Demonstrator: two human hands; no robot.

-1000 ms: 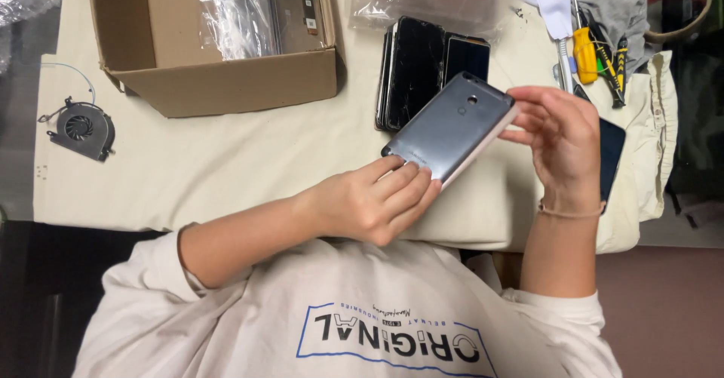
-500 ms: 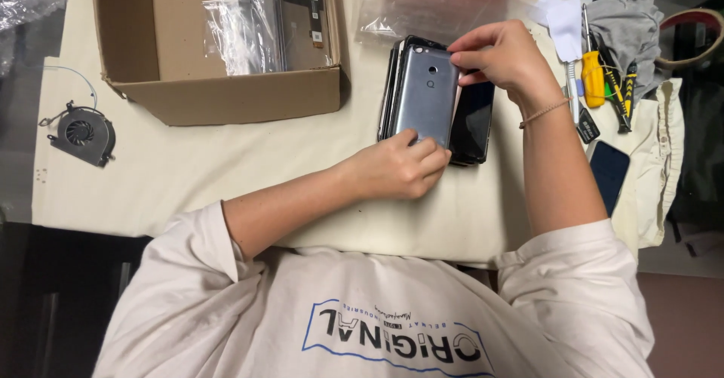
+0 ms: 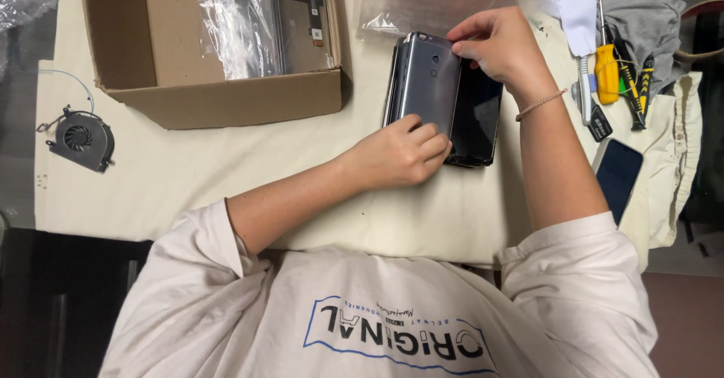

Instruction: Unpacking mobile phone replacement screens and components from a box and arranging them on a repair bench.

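1. The grey phone (image 3: 427, 80) lies back-up on a stack of dark phones (image 3: 477, 121), at 12 o'clock from the person's chest, on the cloth-covered desk (image 3: 226, 182).
2. The left hand (image 3: 400, 152) curls its grip against the phone's near edge, at 6 o'clock of it, fingertips touching.
3. The right hand (image 3: 501, 46) pinches the phone's far right corner, at 1 o'clock, in a narrow grip.
4. A cardboard box (image 3: 226, 99) stands close at 9 o'clock of the stack, with a thin gap between.
5. A clear bag (image 3: 422, 1) lies at 12 o'clock, touching the stack's far edge.
6. Tools (image 3: 611, 76) and another phone (image 3: 618, 174) crowd 3 o'clock.
7. Open cloth lies at 7 o'clock; a fan (image 3: 79, 138) sits by the desk's left edge.
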